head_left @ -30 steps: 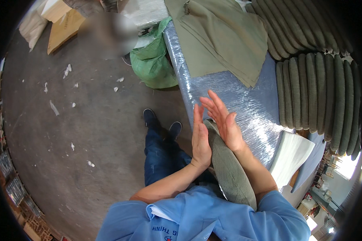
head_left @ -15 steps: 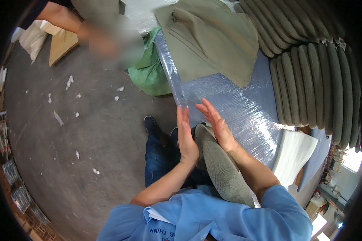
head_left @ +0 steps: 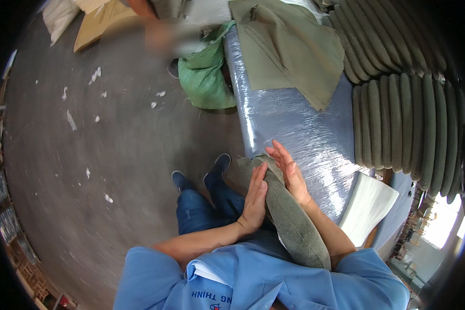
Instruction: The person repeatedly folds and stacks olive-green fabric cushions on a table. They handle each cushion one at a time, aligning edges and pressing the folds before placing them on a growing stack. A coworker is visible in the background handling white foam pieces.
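An olive-green fabric cushion [head_left: 294, 222] stands on its narrow edge in front of my body, its lower end against my shirt and right arm. A strip of white shows along its left side near my shirt. My left hand [head_left: 255, 200] lies flat along its left face, fingers stretched out and together. On the other side is my right hand [head_left: 292, 178], open with fingers straight, its palm facing the cushion near the far end. Loose fabric with frayed threads sticks out at that far end, by the corner of the plastic-wrapped table [head_left: 279, 121].
A sheet of olive fabric [head_left: 289, 49] lies on the table. Stacked olive cushions [head_left: 398, 124] stand at the right, near a white foam pad [head_left: 369, 206]. A green sack [head_left: 204, 77] sits left of the table. White scraps [head_left: 95, 75] dot the floor [head_left: 124, 150]. Another person's blurred arm shows top left.
Both hands have come down onto the cushion's sides, my left hand moving right and nearer. The cushion's far end shows more. My view has shifted, and the other person's arm has moved up.
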The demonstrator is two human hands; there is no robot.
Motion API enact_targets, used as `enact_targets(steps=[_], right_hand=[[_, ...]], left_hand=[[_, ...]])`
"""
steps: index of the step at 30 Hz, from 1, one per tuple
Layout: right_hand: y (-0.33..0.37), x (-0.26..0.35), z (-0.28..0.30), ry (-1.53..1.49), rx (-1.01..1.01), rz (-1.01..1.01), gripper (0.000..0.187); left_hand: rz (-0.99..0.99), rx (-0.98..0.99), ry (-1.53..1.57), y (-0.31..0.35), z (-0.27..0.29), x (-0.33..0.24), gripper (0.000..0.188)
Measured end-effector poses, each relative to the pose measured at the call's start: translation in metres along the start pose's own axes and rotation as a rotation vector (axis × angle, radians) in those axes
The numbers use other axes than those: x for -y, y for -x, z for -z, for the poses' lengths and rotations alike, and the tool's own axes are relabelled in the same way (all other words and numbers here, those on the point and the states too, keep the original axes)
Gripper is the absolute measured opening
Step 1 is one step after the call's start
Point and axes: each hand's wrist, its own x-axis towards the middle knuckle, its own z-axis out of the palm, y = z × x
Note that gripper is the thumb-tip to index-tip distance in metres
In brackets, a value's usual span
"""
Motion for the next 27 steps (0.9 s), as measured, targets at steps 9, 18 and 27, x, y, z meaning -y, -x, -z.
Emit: enact_targets(steps=[9,18,27], right_hand=[[0.001,-0.025,-0.025,0.011,0.016,-0.161,0.106],[-0.04,-0.019,-0.044,-0.029,0.155,-0.038,0.116],[-0.011,-0.038,-0.031,-0.003,0.171,0.052,0.12]], left_hand=[[0.083,-0.049,0.54,0.014,0.039,0.044,0.071],[-0.057,-0.288,0.68,-0.01,0.017,0.045,0.076],[-0.16,-0.309,0.458,-0.024,-0.02,0.047,0.079]])
